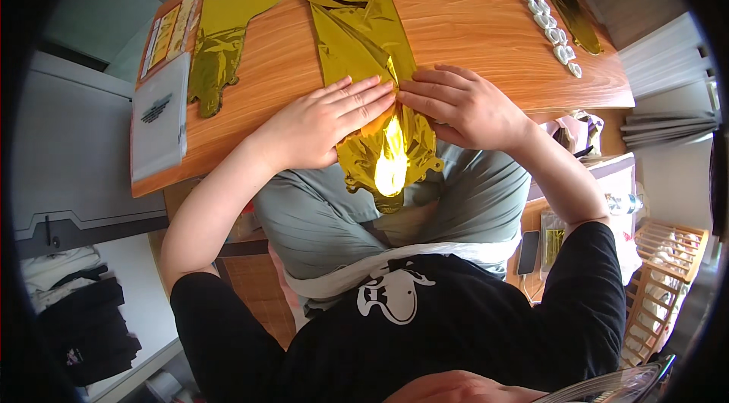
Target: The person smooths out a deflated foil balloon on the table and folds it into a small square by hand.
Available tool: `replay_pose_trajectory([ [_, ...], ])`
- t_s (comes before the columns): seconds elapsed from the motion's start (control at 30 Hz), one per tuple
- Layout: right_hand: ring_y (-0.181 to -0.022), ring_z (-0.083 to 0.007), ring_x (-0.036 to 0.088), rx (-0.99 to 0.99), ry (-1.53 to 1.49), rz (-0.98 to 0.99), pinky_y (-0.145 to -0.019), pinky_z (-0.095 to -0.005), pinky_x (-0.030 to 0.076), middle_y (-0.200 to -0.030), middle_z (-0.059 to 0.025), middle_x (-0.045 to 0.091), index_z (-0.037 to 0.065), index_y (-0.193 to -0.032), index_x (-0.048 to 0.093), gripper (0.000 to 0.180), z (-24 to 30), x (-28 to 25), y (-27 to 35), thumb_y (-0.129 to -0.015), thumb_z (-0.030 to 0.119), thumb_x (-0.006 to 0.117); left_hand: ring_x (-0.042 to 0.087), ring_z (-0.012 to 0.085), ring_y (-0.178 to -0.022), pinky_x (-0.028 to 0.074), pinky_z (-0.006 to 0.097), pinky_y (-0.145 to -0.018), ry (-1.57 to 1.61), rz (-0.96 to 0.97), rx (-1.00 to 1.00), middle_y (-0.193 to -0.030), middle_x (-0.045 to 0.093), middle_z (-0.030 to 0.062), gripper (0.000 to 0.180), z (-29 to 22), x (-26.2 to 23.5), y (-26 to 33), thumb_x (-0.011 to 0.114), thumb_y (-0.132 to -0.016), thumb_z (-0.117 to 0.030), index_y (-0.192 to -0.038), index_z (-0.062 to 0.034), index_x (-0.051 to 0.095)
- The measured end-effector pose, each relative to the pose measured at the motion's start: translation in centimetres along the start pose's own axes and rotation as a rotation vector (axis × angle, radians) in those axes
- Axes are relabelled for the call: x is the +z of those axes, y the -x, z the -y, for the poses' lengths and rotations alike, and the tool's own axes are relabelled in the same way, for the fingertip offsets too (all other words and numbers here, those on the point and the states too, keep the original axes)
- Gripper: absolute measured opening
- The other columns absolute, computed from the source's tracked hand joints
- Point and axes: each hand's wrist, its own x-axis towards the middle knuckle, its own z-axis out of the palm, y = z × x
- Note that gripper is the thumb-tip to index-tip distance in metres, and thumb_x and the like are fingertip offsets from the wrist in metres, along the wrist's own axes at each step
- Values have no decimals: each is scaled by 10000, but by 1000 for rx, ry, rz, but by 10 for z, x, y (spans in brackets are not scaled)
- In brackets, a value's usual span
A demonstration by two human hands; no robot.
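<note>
Trainee: Where is the workpiece?

Instructor: The gold foil sheet (353,46) lies lengthwise on the desk (471,31). Its near end extends past the desk edge, over the grey-green trousers (319,213). A second gold foil piece (220,31) lies to its left; a row of small white pieces (554,33) lies well apart to its right.

Trainee: What is the state of each grip?

Instructor: The left grip (323,118) and the right grip (474,103) are bare hands, both unclenched. Each rests palm down on the foil with fingers extended, the fingertips nearly meeting at the middle. What lies beneath the palms is hidden.

Trainee: How should the sheet handle, and where is it held?

Instructor: Judging by its creases and sheen, it is light, thin and limp, probably slippery, and liable to crease or tear. Take hold along the long side edges, using the finger pads and broad, light pressure. Avoid pulling on the small tab (437,165) at the near end; it looks like a weak point.
</note>
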Motion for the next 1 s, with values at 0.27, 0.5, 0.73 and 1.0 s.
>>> replay_pose_trajectory([
  [0.27, -1287, -345, 590, 42, -74, -7, -1102, -489, 461, -1379, -130, 632, 75, -1471, 504, 702, 0, -2, -1, -816, 146, 747, 279, 238, -1553, 245, 459, -1271, 12, -4, -8, -1662, 334, 110, 927, 1, 2, 0, 578, -714, 58, -1600, -81, 346],
  [0.5, -1312, -323, 582, 7, -34, 20, -1113, -495, 454, -1423, -113, 609, 102, -1471, 519, 681, -1, -3, -2, -833, 172, 746, 305, 243, -1543, 251, 458, -1268, -18, -12, 4, -1658, 342, 114, 871, 2, 3, 1, 572, -756, 34, -1594, -77, 359],
  [0.73, -1321, -313, 579, 13, 20, 20, -1129, -479, 448, -1406, -115, 621, 92, -1439, 555, 614, 3, -1, 2, -855, 168, 730, 279, 223, -1554, 243, 453, -1273, -59, -13, 11, -1668, 328, 95, 866, 2, 6, 1, 543, -769, 21, -1603, -73, 329],
  [1.0, -1330, -308, 579, 50, -1, -33, -1155, -459, 438, -1401, -139, 620, 48, -1341, 633, 498, 11, 5, 11, -855, 108, 725, 266, 220, -1560, 231, 447, -1278, -37, 20, 19, -1679, 307, 93, 883, 2, 1, 1, 544, -768, 33, -1612, -88, 316],
])
